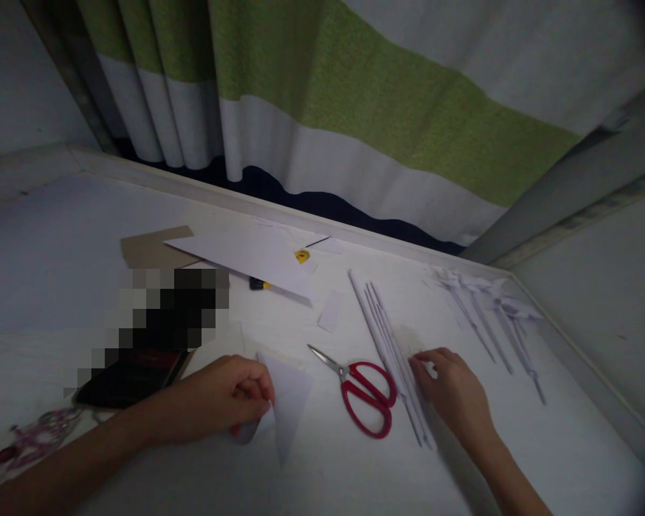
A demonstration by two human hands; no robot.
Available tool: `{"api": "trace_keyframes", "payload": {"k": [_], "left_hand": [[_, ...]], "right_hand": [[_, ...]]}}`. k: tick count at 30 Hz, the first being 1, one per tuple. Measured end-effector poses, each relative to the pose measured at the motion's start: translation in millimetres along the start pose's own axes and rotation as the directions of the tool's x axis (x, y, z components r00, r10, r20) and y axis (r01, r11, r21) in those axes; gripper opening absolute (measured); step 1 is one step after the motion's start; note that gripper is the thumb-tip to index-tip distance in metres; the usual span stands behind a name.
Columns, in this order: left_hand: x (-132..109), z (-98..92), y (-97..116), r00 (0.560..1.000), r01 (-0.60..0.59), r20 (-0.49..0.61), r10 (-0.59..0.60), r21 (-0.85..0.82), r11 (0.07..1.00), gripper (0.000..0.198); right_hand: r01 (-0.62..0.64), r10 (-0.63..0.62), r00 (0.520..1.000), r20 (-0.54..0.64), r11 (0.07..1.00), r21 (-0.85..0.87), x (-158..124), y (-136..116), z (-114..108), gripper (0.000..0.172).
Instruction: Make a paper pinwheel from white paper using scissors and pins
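My left hand is closed in a pinch on a folded white paper piece that lies on the white table. My right hand rests on the table with its fingertips curled on a small white thing beside a bundle of thin rolled paper sticks. Red-handled scissors lie shut between my two hands, blades pointing left and away.
Several paper pinwheels on sticks lie at the right. A large white sheet covers brown cardboard and a yellow-black tool. A dark flat case sits left. A striped curtain hangs behind the table's raised rim.
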State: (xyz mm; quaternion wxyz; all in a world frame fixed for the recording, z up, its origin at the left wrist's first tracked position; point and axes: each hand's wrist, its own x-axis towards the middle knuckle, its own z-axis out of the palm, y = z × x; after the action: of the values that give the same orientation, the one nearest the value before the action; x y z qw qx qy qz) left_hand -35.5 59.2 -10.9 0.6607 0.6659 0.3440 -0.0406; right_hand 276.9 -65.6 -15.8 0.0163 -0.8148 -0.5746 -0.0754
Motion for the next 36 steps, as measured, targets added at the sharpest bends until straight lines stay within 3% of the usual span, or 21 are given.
{"api": "trace_keyframes", "payload": {"k": [6, 13, 29, 36], "left_hand": [[-2, -0.4, -3, 1.000, -0.021, 0.020, 0.021, -0.004, 1.000, 0.013], [-4, -0.5, 1, 0.999, -0.046, 0.012, 0.047, -0.011, 0.999, 0.012], [-6, -0.7, -1, 0.999, -0.053, 0.009, 0.053, -0.041, 0.998, 0.015], [-8, -0.5, 5, 0.997, -0.064, 0.036, 0.064, 0.006, 0.998, 0.023]], "right_hand": [[-0.065, 0.072, 0.995, 0.071, 0.993, -0.101, 7, -5, 2, 0.022], [-0.003, 0.010, 0.992, 0.125, 0.998, -0.061, 11, -1, 10, 0.019], [0.002, -0.001, 0.994, 0.106, 1.000, -0.010, 10, -1, 7, 0.019], [-0.104, 0.105, 0.994, 0.028, 0.994, -0.024, 11, 5, 6, 0.033]]}}
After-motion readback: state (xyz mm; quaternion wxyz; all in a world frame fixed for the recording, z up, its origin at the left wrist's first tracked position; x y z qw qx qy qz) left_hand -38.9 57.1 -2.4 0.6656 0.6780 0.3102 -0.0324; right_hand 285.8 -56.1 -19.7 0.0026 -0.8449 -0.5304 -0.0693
